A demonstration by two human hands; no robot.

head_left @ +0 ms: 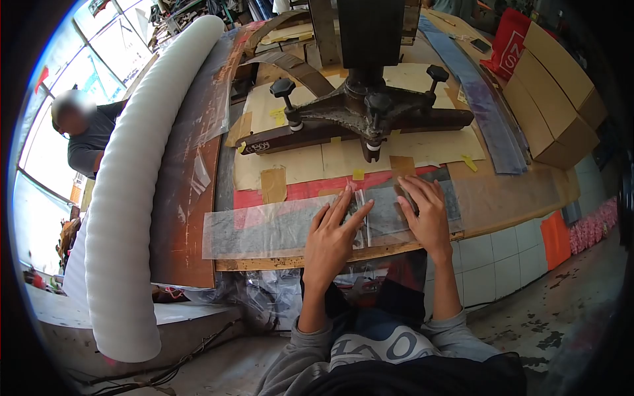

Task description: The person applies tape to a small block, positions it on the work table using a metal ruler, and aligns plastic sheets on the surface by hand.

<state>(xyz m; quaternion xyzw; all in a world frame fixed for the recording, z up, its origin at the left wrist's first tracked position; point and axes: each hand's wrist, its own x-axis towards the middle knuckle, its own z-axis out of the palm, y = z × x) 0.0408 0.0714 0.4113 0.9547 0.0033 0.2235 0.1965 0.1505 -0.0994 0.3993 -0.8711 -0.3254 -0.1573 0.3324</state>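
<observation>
My left hand (333, 232) lies with its fingers spread on a strip of clear plastic film (277, 228) along the table's front edge. To its right, my right hand (426, 214) has its fingers stretched out and touches the film beside a short pale upright strip (364, 218). I see nothing gripped in either hand. Under the film, grey and red patches show through. Just beyond my hands stands a black metal press head (370, 109) with knobs, fixed to a long dark bar (277, 142) over a cream board (310, 168).
A long roll of white foam (132, 185) runs along the left side, with a person (92, 135) behind it. Cardboard boxes (545, 99), a red bag (512, 46), bluish plastic sheets (479, 99) and a phone (480, 45) are at the right.
</observation>
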